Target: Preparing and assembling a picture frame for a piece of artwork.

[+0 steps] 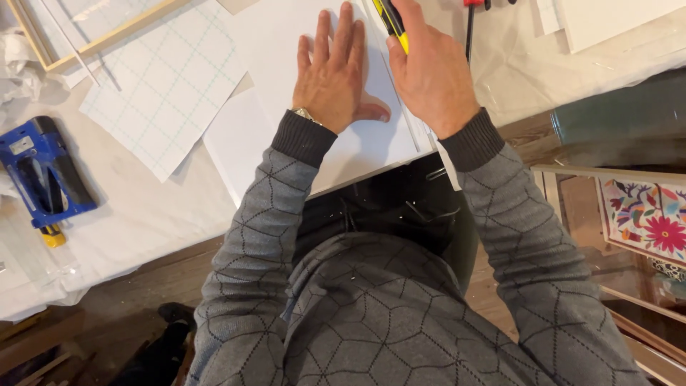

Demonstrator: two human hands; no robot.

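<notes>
My left hand (334,71) lies flat, fingers spread, pressing on a white board (286,43) at the table's near edge. Just to its right, my right hand (429,71) is closed around a yellow and black utility knife (391,20), whose body points away toward the top of the view. The knife's tip is cut off by the frame's top edge. A wristwatch shows at my left cuff.
A blue staple gun (43,171) lies at the left on the white table cover. A gridded sheet (164,86) and a wooden frame (93,39) sit at upper left. A red-handled tool (471,21) lies top right. A colourful embroidered picture (647,214) leans at right.
</notes>
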